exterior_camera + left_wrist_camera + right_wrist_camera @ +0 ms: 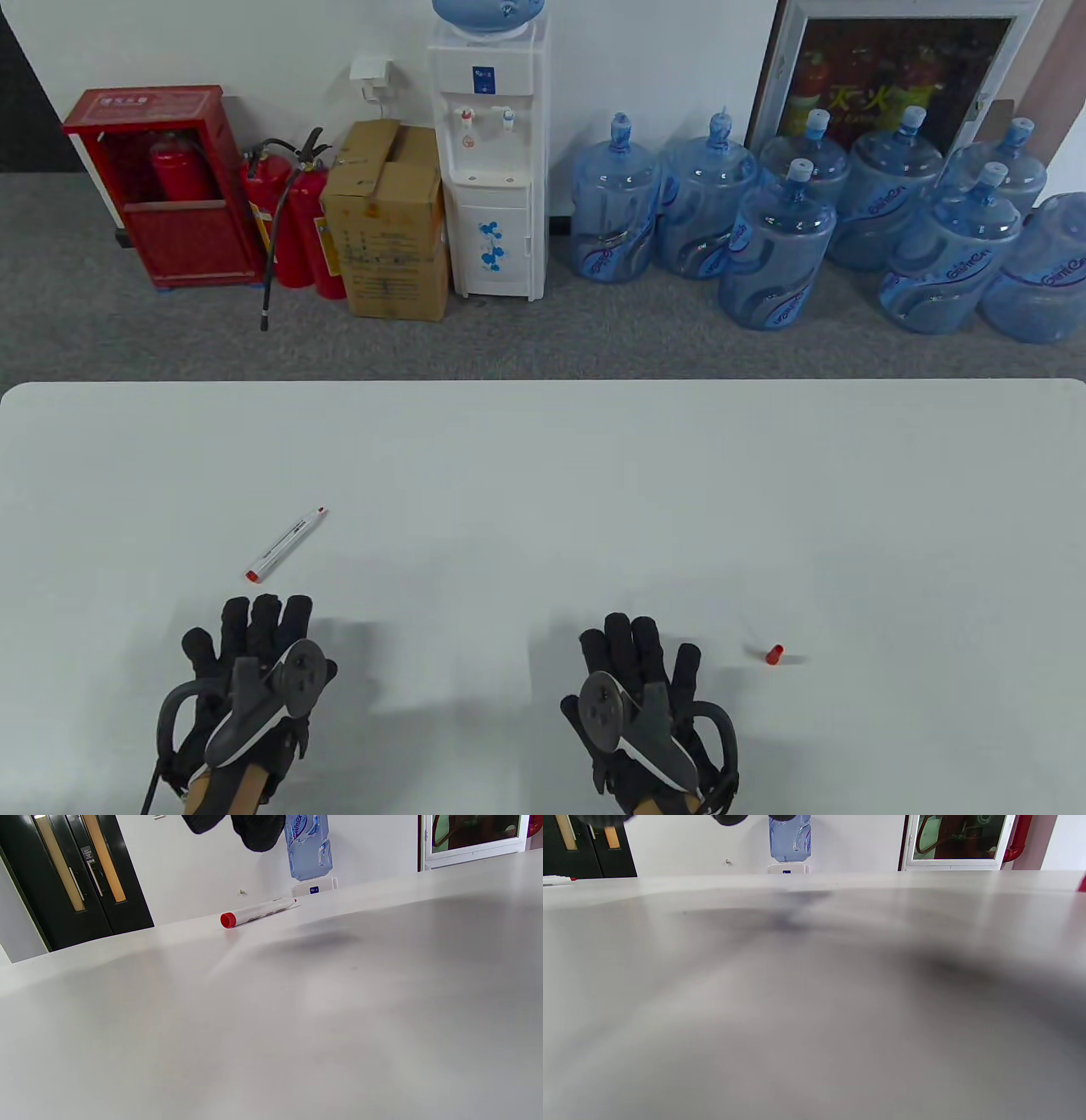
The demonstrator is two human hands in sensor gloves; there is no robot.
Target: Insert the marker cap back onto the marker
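Resting flat and empty, left hand [246,671] just below the marker [287,544], right hand [649,700] beside the small red cap [773,654] on the worktop [543,458]; careless fingers could roll either away

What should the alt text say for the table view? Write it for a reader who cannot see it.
Two black-gloved hands lie flat and empty on a white table: the left hand just below a white marker, the right hand left of a small red cap. Water jugs and fire extinguishers stand behind.
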